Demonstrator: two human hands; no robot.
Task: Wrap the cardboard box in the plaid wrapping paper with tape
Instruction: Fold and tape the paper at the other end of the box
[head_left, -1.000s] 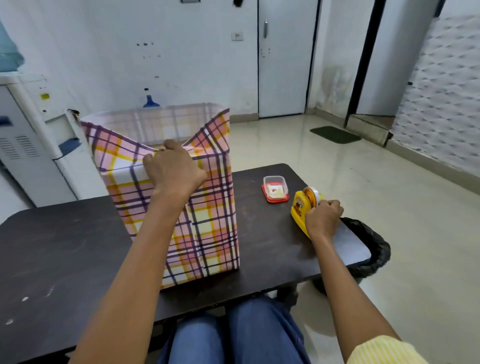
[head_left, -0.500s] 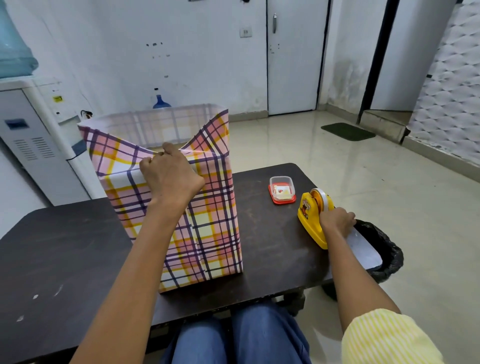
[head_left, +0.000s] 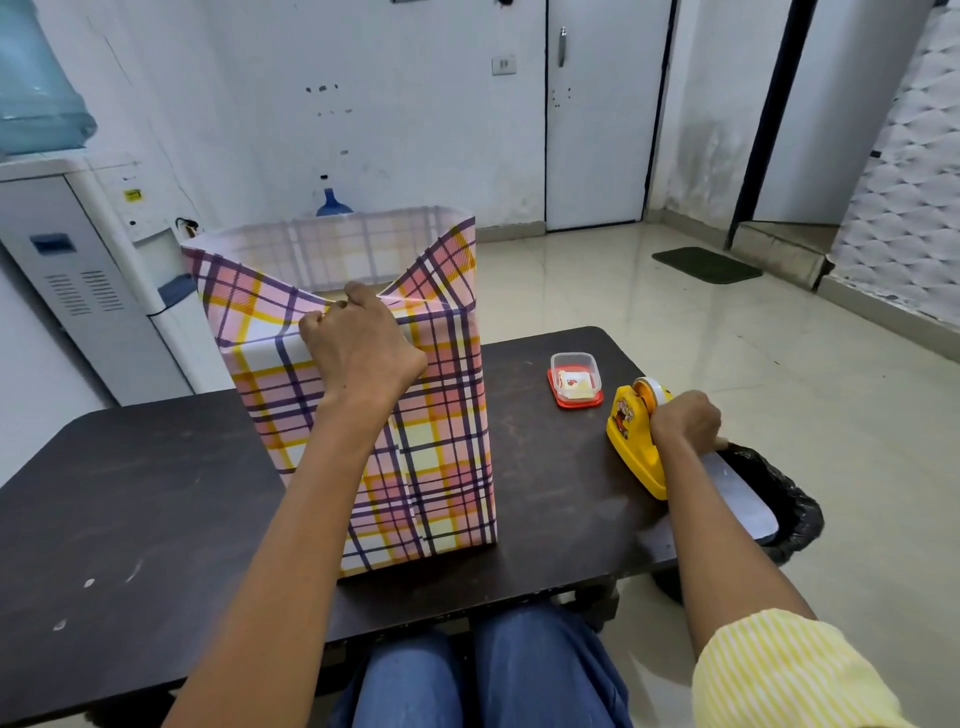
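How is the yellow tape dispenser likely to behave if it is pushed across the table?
The yellow tape dispenser looks like small moulded plastic, so it is probably light and prone to slide on the smooth dark table. The right hand holds it, seemingly to steady it. Its long flat base suggests it would skid rather than tip.

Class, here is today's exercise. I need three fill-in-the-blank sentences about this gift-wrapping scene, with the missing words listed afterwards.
1. The left hand grips the plaid wrapping paper at the ____ of the upright box.
2. The right hand holds the ____ tape dispenser.
3. The clear container on the table has a ____ base.

Missing words: top; yellow; red.
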